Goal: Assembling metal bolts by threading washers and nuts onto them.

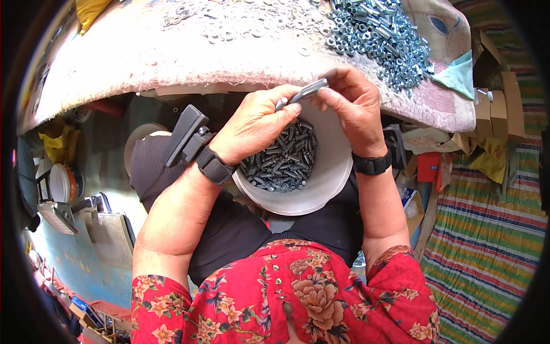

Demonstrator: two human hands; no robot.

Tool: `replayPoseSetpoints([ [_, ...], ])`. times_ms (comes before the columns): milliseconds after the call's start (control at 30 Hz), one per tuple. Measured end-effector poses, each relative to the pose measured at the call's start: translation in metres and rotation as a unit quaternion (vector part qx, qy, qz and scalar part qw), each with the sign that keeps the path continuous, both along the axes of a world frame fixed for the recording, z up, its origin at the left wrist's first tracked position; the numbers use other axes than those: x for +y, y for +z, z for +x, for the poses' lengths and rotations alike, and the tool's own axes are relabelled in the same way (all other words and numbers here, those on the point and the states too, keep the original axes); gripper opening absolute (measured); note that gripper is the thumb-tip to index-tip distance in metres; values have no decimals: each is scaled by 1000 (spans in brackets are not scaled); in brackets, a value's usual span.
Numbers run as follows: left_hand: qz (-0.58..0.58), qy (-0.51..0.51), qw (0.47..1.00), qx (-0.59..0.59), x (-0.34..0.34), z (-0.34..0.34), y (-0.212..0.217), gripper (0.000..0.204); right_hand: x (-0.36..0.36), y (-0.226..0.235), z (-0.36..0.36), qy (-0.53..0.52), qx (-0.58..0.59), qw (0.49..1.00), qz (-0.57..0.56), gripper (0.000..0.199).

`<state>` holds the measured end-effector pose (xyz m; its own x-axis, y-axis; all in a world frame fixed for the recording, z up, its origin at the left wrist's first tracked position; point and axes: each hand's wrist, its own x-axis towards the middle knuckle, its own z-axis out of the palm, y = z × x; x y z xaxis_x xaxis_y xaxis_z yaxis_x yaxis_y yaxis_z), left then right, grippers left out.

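My left hand [258, 121] is closed, thumb and fingers pinching a metal anchor bolt [309, 90] that points up to the right. The end of a second metal piece [281, 104] pokes out between the same fingers. Around the anchor bolt's far end curls my right hand [358, 106], thumb and fingertips drawn together; whatever they pinch there is hidden. Both hands are over the rim of a white bucket [335, 155], which sits between my legs. Many dark grey bolts [281, 157] lie inside the bucket.
A fabric-covered table [132, 63] stands just ahead. Loose flat washers [240, 20] are spread on it, with a heap of nuts and metal sleeves [384, 40] at its right. A light blue cloth [456, 75] hangs near the right corner. Cardboard boxes [507, 106] stand beyond.
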<state>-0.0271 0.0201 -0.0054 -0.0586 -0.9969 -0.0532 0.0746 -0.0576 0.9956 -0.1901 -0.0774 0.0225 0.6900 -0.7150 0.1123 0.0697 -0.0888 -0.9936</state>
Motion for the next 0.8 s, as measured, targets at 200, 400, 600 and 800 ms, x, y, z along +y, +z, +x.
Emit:
replayPoseSetpoints([
  [200, -19, 54, 998, 32, -2, -4, -7, 47, 6, 3, 12, -33, 177, 967, -180, 15],
  [400, 28, 60, 993, 98, 1, 2, -1, 47, 7, -12, 28, -32, 206, 919, -335, 18],
  [600, 113, 88, 950, 278, 3, 8, 7, 28, -45, 11, 41, -134, 239, 895, -350, 18],
  [800, 75, 85, 940, 323, 2, 15, 3, 31, -101, -14, 72, -127, 253, 816, -504, 17],
])
